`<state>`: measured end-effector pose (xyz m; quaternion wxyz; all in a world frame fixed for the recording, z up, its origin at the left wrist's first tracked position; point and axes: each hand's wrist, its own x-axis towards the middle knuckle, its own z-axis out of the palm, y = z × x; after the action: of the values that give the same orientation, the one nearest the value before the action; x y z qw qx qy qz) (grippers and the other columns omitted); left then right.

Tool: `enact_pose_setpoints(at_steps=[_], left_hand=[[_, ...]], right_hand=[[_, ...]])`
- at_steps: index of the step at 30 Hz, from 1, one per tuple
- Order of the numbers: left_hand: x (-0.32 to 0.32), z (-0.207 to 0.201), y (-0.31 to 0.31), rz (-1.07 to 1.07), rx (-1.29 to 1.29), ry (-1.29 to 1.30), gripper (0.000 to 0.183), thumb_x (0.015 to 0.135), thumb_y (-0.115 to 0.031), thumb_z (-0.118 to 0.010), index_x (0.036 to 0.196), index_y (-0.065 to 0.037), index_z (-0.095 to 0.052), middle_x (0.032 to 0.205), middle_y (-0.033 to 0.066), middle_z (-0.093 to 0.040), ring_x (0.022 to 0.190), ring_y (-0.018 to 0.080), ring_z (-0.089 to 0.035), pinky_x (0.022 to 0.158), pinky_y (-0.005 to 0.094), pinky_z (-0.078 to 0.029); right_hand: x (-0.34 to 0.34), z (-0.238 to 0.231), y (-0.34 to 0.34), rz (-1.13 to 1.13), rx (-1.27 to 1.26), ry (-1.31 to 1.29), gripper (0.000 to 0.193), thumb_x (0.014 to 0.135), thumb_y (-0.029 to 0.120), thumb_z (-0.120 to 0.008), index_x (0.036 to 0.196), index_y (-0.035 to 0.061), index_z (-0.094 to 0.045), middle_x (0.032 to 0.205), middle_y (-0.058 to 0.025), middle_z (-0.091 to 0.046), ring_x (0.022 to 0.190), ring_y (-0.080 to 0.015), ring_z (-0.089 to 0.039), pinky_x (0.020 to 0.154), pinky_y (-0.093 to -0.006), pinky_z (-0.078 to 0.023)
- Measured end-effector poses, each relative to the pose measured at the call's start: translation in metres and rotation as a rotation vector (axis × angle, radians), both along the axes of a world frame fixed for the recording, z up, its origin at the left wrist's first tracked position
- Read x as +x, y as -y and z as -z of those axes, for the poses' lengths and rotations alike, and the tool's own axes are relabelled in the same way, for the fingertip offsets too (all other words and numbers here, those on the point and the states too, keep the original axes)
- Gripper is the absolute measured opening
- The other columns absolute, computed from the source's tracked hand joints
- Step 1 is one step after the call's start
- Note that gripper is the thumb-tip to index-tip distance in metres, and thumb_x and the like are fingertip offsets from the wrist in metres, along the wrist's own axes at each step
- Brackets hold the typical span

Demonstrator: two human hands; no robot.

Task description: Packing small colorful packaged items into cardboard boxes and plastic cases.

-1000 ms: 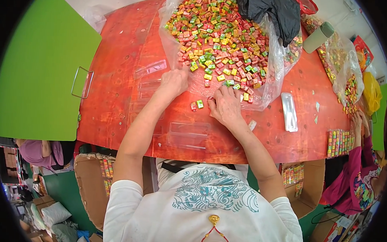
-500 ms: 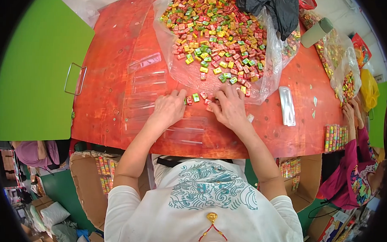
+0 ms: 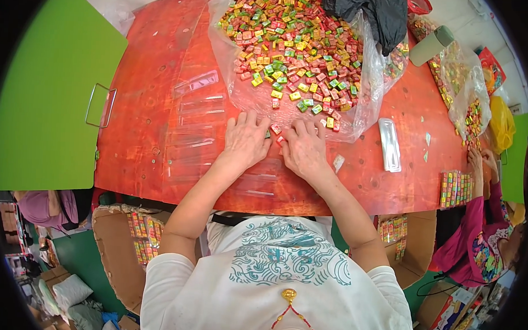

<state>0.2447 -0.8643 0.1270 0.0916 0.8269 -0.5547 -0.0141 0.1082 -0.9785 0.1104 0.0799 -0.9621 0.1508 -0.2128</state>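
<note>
Small block-shaped wrapped candies, among them a red one (image 3: 276, 129), lie between my two hands near the front middle of the table. My left hand (image 3: 247, 140) is curled palm down over several of them, and a green one shows at its thumb. My right hand (image 3: 305, 148) bends its fingers down beside the row, its thumb against a red candy (image 3: 280, 141). Both sets of fingertips are partly hidden. Just beyond spreads a big heap of red, yellow and green candies (image 3: 297, 55) on a clear plastic bag (image 3: 252, 97). Clear plastic trays (image 3: 202, 109) lie left of and under my left forearm.
A stack of clear trays (image 3: 390, 145) stands to the right. A black bag (image 3: 371, 17) and a pale green bottle (image 3: 431, 46) are behind. At far right, a co-worker's hands (image 3: 482, 164) work by packed candies (image 3: 456, 189). Cardboard boxes (image 3: 113, 241) flank me below the table edge.
My left hand has slid right and now covers candies that lay exposed. My right hand has shifted slightly left, and the gap between the hands is narrower.
</note>
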Motion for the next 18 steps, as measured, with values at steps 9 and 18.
enact_pose_setpoints(at_steps=[9,18], left_hand=[[-0.004,0.009,0.016,0.044,-0.123,0.096,0.028,0.079,-0.031,-0.068,0.1,-0.013,-0.064,0.1,0.0106,-0.055,0.097,0.0274,-0.051,0.082,0.0445,-0.035],[-0.008,0.008,-0.003,0.059,-0.124,0.116,0.028,0.076,-0.024,-0.067,0.102,-0.014,-0.063,0.101,0.0108,-0.054,0.097,0.028,-0.051,0.085,0.048,-0.034]], right_hand=[[-0.018,-0.011,0.004,0.045,0.073,0.03,0.019,0.078,0.022,-0.067,0.089,0.0066,-0.066,0.105,-0.0101,-0.058,0.104,-0.0269,-0.052,0.096,-0.0449,-0.033],[0.003,-0.002,-0.001,0.102,-0.016,-0.068,0.023,0.079,0.024,-0.068,0.094,0.0077,-0.065,0.102,-0.0096,-0.057,0.105,-0.0273,-0.052,0.097,-0.0456,-0.032]])
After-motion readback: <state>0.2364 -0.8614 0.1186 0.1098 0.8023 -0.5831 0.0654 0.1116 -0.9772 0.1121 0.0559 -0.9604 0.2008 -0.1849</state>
